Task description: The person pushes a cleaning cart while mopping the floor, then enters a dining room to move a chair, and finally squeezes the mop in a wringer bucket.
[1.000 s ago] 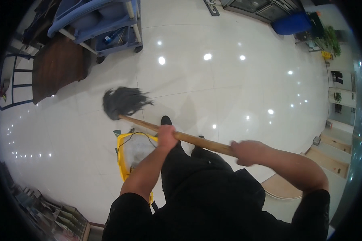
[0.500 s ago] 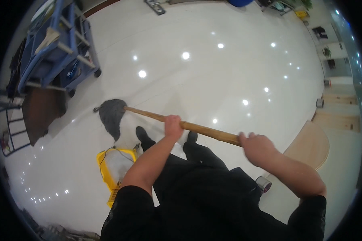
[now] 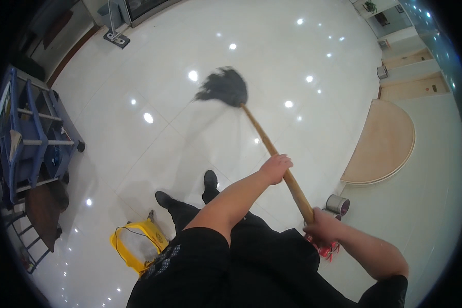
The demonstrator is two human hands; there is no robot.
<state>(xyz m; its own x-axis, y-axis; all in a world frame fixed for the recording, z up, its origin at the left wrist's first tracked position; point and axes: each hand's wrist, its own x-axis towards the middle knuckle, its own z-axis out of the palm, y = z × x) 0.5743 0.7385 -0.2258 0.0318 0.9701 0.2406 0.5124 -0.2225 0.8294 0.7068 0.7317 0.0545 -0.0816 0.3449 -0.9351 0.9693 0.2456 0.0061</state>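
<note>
A mop with a long wooden handle (image 3: 261, 132) slants from near my body out across the floor. Its dark grey string head (image 3: 225, 86) rests on the shiny tiles ahead of me, the strands trailing off to the left and slightly blurred. Partway down the handle, my left hand (image 3: 276, 168) is closed around the wood. My right hand (image 3: 323, 226) grips the top end of the handle, close to my right side. Both of my dark shoes (image 3: 210, 179) stand on the floor behind the mop head.
A yellow plastic bucket frame (image 3: 134, 241) stands by my left leg. Farther left are a blue trolley (image 3: 28, 133) and a brown-seated chair (image 3: 42, 213). A flat floor mop (image 3: 116, 37) leans far left. To the right lie a half-round wooden board (image 3: 382, 143) and a metal tin (image 3: 338, 204).
The mop head has swept from the left across to the front, strands now trailing left. My left hand has moved right with the handle, and the view has turned rightward.
</note>
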